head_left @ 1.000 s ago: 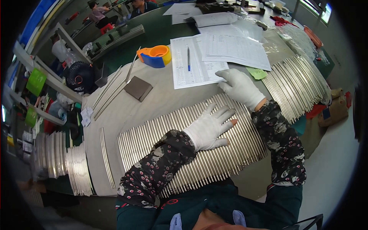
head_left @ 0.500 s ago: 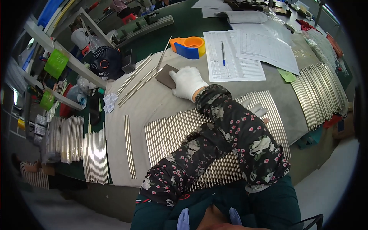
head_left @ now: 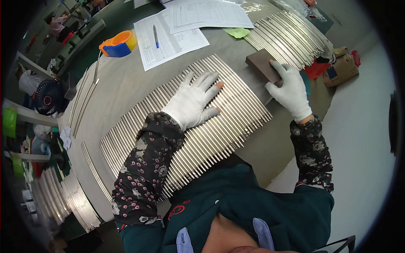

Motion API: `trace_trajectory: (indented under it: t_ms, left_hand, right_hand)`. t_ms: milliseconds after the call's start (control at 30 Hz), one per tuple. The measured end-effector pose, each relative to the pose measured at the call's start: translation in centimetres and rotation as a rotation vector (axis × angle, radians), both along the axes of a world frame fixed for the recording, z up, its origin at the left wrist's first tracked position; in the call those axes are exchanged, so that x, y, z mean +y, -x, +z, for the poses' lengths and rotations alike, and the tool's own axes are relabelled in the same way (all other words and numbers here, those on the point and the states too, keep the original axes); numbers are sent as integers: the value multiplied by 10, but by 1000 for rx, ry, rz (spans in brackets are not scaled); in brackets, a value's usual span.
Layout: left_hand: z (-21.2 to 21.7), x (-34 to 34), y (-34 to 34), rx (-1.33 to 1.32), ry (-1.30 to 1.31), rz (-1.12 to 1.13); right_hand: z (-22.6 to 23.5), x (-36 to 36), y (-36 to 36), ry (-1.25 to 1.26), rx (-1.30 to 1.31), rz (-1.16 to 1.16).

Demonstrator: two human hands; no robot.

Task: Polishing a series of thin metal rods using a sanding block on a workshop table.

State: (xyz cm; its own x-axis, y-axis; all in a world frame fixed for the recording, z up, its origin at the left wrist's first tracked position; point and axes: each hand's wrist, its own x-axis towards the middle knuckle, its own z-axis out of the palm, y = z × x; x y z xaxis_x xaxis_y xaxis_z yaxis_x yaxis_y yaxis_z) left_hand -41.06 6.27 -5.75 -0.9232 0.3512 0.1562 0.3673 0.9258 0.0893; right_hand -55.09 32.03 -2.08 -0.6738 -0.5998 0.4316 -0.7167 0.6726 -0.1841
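A wide row of shiny metal rods lies side by side on the grey-covered table. My left hand, in a white glove with some bare fingertips, rests flat on top of them, fingers spread. Off the right end of the row, my right hand, also white-gloved, grips a brown sanding block between thumb and fingers. The block is raised near the table's right edge, apart from the row. Patterned dark sleeves cover both forearms.
A second bundle of rods lies at the far right. Printed sheets with a pen and an orange-and-blue tape dispenser are at the back. A few loose rods lie left; a fan stands beyond. A carton sits right.
My right hand has swung from the far left, across my left arm, over to the right with the sanding block. My arms are uncrossed now. The view has turned toward the right.
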Motion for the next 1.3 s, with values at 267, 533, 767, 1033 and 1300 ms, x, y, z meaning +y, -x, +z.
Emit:
trace_trajectory:
  t_ms: [267, 533, 767, 1033, 1300]
  left_hand:
    - [4, 1, -2, -86, 61, 13]
    - [11, 4, 1, -145, 57, 39]
    - [8, 3, -5, -133, 39, 59]
    - [8, 7, -4, -56, 38, 50]
    - [6, 5, -3, -102, 34, 63]
  right_hand:
    - [-26, 11, -5, -58, 18, -76]
    - [-37, 7, 0, -17, -61, -7]
    - [-6, 29, -90, 47, -62, 143]
    - [-10, 22, -113, -86, -63, 120]
    - [-5, 5, -104, -112, -54, 139]
